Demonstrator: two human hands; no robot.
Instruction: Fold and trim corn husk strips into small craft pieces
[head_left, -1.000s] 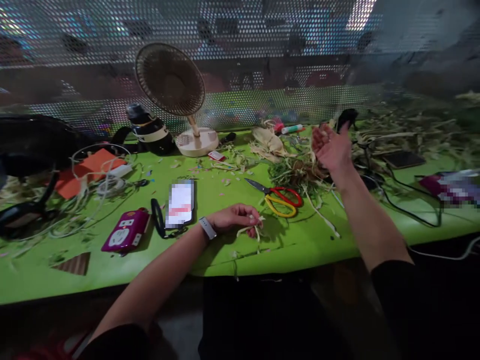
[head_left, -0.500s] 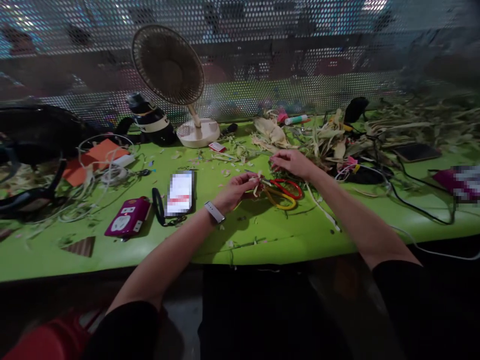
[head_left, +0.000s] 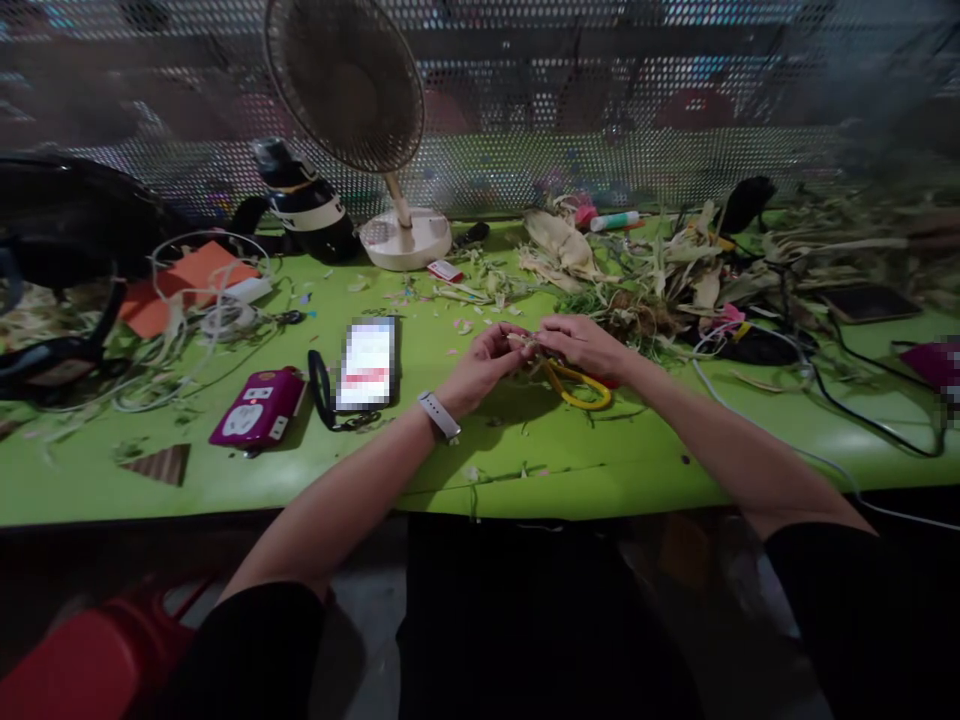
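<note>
My left hand (head_left: 486, 366), with a pale watch band on the wrist, is closed in a pinch on a small pale piece of dried husk (head_left: 529, 343). Against it, the fingertips of my right hand (head_left: 583, 343) close on the same piece; the exact grip is partly hidden. Beneath my right hand lie scissors, their yellow handle loop (head_left: 581, 400) showing and most of the red one covered. Just beyond the hands rests a tangle of green and brown plant fibres (head_left: 634, 312).
Dried husks (head_left: 705, 265) pile up at the back right, near a glue stick (head_left: 615, 221). A phone (head_left: 367, 365) and a purple power strip (head_left: 259, 410) lie to the left. Behind them stand a fan (head_left: 405, 240) and a dark bottle (head_left: 311, 215). Cables (head_left: 870, 400) cross the right side.
My right hand has come from the plant pile toward my left and now meets it at the husk piece. It covers much of the scissors. The camera view has tilted down slightly.
</note>
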